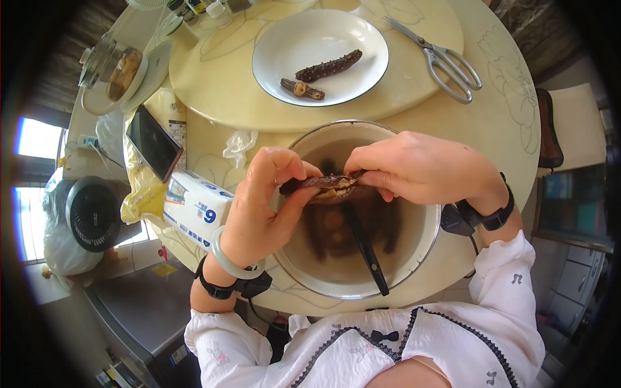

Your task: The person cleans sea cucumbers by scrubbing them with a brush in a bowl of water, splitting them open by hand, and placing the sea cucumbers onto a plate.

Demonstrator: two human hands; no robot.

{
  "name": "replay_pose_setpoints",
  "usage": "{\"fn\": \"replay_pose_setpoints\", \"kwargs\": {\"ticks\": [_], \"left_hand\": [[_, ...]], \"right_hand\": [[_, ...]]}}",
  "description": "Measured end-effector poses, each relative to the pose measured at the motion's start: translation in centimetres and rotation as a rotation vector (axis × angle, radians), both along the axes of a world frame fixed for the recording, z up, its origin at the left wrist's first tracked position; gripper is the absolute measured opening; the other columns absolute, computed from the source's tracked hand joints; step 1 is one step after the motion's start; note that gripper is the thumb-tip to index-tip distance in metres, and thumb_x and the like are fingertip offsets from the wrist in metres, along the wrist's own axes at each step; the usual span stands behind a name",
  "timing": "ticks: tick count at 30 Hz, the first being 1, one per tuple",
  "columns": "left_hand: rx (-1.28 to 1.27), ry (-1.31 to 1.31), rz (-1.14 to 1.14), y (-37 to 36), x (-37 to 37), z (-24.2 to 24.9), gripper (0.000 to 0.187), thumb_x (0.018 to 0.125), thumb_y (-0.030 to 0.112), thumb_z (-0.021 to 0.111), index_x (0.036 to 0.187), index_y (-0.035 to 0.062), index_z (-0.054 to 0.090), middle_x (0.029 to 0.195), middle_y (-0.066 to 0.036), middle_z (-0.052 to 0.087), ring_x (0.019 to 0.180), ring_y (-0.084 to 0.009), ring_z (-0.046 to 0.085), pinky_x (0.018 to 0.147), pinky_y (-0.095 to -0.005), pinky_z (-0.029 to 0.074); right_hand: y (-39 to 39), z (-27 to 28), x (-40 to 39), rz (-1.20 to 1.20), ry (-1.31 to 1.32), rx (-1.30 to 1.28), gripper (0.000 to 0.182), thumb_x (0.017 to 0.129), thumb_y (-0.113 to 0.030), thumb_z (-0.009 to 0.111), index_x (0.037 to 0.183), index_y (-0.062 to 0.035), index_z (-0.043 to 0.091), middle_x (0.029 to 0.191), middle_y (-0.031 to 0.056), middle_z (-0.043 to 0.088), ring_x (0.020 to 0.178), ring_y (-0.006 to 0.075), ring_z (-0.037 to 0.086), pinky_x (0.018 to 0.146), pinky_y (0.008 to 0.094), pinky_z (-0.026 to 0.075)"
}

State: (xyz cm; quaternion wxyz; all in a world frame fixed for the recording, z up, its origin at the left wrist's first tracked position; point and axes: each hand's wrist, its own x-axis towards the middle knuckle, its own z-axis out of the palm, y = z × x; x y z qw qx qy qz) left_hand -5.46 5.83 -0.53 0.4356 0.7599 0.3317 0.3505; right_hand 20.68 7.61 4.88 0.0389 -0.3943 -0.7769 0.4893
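A dark brown sea cucumber point(317, 187), slit along its length, is stretched between my two hands. Its pale yellowish inside shows through the slit. My left hand point(265, 200) pinches one end between thumb and fingers; my right hand point(407, 168) pinches the other. Both hands are above a large pale basin point(424, 262) of murky water. A black handle point(363, 246) leans out over the basin's near rim, its other end hidden below the sea cucumber. Beyond, on a white plate point(278, 55), lie a dark spiny sea cucumber point(328, 66) and a smaller brown piece point(303, 89).
Grey-handled scissors point(446, 64) lie right of the plate on a raised round turntable point(213, 97). A crumpled clear plastic scrap point(240, 147) sits left of the basin. Further left are a white tissue pack point(194, 207), a dark phone point(154, 143) and a glass jar point(97, 61).
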Motion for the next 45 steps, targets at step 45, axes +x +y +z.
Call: {"fn": "replay_pose_setpoints", "kwargs": {"ticks": [45], "left_hand": [[0.413,0.329,-0.101,0.4,1.0,1.8,0.028,0.089,0.006,0.069,0.117,0.0041,0.065,0.096,-0.010,0.067,0.094,-0.0306,0.062,0.085,-0.0410,0.046]], "right_hand": [[-3.6,0.4,-0.5,-0.095,-0.001,0.869,0.023,0.083,-0.016,0.077,0.098,-0.0072,0.063,0.087,0.0059,0.062,0.075,0.0258,0.065,0.061,0.0369,0.052]]}}
